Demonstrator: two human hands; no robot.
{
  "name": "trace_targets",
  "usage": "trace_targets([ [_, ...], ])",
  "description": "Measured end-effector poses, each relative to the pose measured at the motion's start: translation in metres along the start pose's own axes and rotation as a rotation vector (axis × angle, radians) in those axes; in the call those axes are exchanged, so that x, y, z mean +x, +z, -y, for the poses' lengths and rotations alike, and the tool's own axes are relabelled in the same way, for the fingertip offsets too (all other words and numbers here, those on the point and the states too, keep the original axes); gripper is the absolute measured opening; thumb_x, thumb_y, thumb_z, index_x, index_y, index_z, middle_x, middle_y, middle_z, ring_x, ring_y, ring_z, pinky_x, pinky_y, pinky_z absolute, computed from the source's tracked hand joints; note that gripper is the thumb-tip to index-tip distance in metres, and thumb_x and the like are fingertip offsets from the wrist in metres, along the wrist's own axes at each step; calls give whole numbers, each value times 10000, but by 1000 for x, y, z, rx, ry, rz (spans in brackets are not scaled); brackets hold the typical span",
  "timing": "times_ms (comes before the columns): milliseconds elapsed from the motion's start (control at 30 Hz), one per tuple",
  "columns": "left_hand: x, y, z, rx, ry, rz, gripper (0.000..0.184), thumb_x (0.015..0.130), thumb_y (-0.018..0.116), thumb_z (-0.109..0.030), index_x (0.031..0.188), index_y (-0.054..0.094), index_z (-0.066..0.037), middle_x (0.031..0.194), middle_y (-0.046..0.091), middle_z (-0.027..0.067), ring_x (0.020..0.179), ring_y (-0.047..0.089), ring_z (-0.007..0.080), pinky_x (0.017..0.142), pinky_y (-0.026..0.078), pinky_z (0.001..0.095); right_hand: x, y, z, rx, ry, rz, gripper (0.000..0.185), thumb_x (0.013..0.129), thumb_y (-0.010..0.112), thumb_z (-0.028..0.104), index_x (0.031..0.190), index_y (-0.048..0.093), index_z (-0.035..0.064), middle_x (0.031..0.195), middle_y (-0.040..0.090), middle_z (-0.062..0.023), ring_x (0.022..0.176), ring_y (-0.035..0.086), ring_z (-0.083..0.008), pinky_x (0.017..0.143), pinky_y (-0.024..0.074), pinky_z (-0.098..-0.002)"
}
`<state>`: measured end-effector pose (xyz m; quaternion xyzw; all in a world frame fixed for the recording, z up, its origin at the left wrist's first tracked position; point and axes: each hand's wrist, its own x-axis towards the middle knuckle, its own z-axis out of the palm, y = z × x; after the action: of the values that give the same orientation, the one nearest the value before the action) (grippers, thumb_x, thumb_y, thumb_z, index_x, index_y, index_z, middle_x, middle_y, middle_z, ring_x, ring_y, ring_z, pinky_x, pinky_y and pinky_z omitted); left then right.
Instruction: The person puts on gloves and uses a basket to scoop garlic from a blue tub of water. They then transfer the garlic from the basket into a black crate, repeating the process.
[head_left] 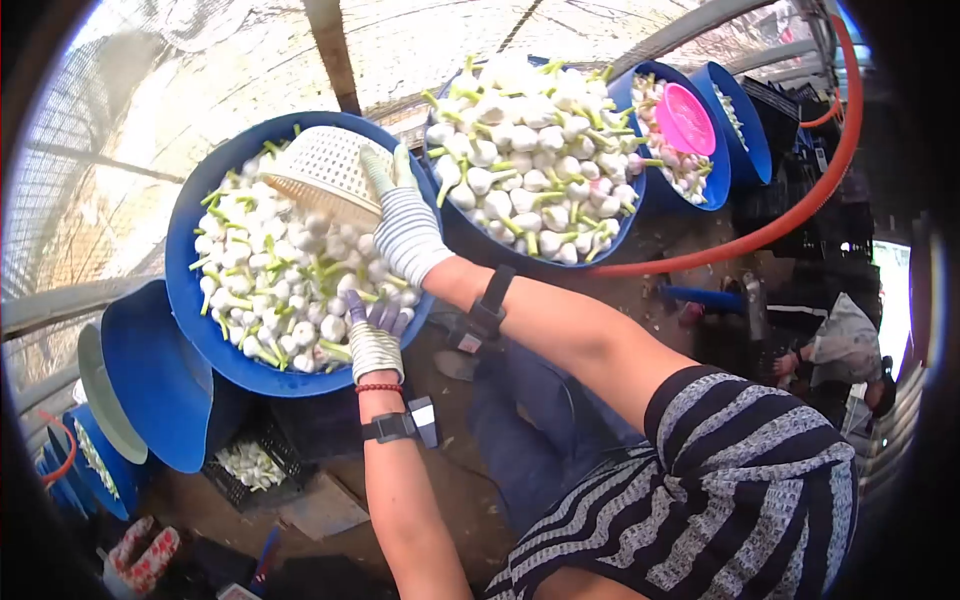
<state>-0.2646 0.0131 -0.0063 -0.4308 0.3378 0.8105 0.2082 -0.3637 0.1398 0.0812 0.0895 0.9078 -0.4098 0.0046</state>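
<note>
My right hand [408, 222], in a striped glove with pale green fingertips, grips the rim of a white perforated basket [325, 168]. The basket is tilted over a large blue tub [185, 265] heaped with garlic bulbs [265, 290] on short green stems. Lower down, my left hand [376, 338] rests on the bulbs at the tub's near edge. Its glove is white with purple-grey fingertips, and its fingers are spread apart, touching the garlic. Both wrists carry dark straps with small devices.
Beside the tub stands another, piled high with garlic [540, 150]. Beyond it, a pink bowl [685, 118] lies in a third tub. An orange hose [740, 245] curves along the right. A tilted blue tub [150, 375] and a black crate [255, 465] are at lower left. Another person [840, 345] sits far right.
</note>
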Motion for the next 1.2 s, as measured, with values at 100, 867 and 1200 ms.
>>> trace_targets([
  [100,1,27,30,-303,-79,259,864,836,599,-626,1417,364,-32,1444,404,186,1298,429,354,1104,326,482,-37,-1,-45,424,57,-34,807,779,502,-100,1513,247,118,1538,191,-268,1421,260,-325,1136,242,-301],
  [867,42,28,78,1044,485,-1225,619,977,409,-469,1151,567,103,1100,643,275,1003,607,412,868,457,446,125,-146,-354,-757,-207,33,661,726,706,465,1350,512,364,1531,130,-254,1385,191,-477,1124,213,-561],
  [1200,21,39,77,1171,497,-1105,654,963,359,-533,1202,584,33,1084,664,232,982,615,415,817,469,454,136,-198,-311,-810,-56,211,719,772,691,407,1430,425,286,1555,160,-219,1305,381,-448,1088,310,-530],
])
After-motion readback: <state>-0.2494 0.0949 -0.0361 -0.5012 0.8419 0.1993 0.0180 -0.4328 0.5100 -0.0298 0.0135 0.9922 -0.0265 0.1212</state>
